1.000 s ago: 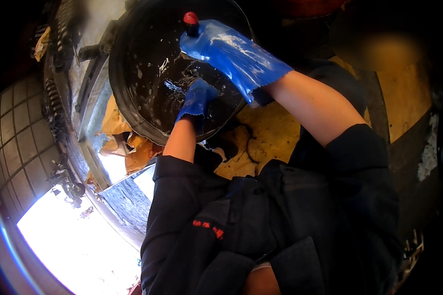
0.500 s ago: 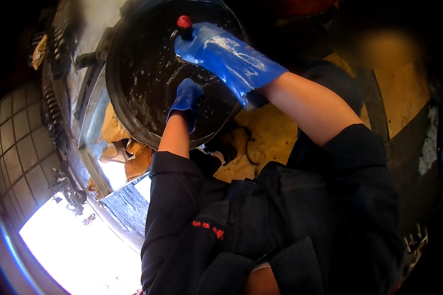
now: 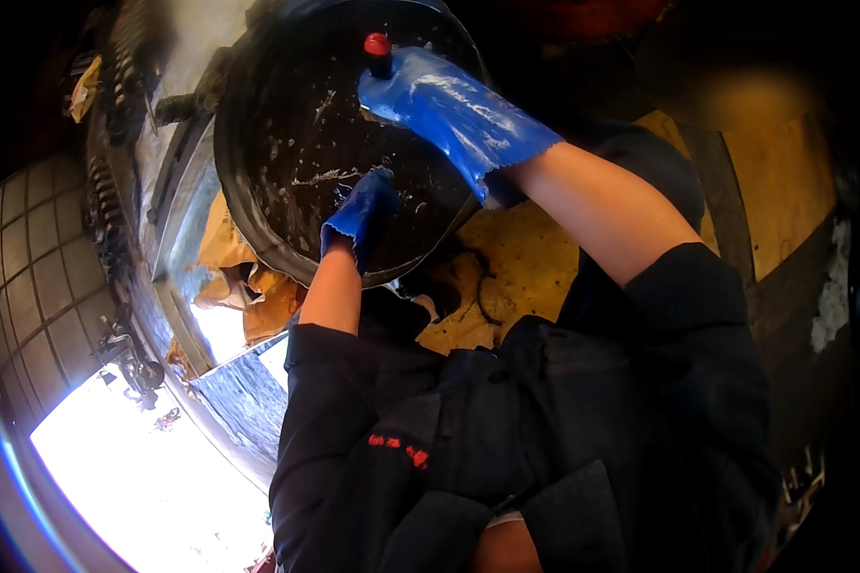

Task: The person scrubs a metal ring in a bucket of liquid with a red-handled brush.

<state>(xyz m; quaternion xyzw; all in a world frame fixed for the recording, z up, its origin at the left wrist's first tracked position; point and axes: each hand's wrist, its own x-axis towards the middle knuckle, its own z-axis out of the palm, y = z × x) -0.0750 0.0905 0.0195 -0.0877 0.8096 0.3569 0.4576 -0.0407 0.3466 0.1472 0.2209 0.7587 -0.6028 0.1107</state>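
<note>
A round black tub (image 3: 227, 181) holds dark liquid with bubbles and splashes on its surface. Over its far part is my right hand (image 3: 398, 88), in a long blue rubber glove and closed around a black handle with a red end (image 3: 377, 45). The lower part of that tool is hidden by the glove, so its kind does not show. My left hand (image 3: 365, 202), gloved in blue too, reaches into the liquid nearer to me. Its fingers are under the surface and out of sight.
Torn brown paper (image 3: 269, 310) lies left of the tub, by a metal frame (image 3: 183, 329). Yellowish flooring (image 3: 530, 263) shows beneath my arms. Grey wall tiles (image 3: 38, 277) and a very bright opening (image 3: 143, 468) are at far left.
My right hand has shifted slightly right in the picture with the red-ended tool. My left hand sits a little lower, with more of the liquid rippling around it.
</note>
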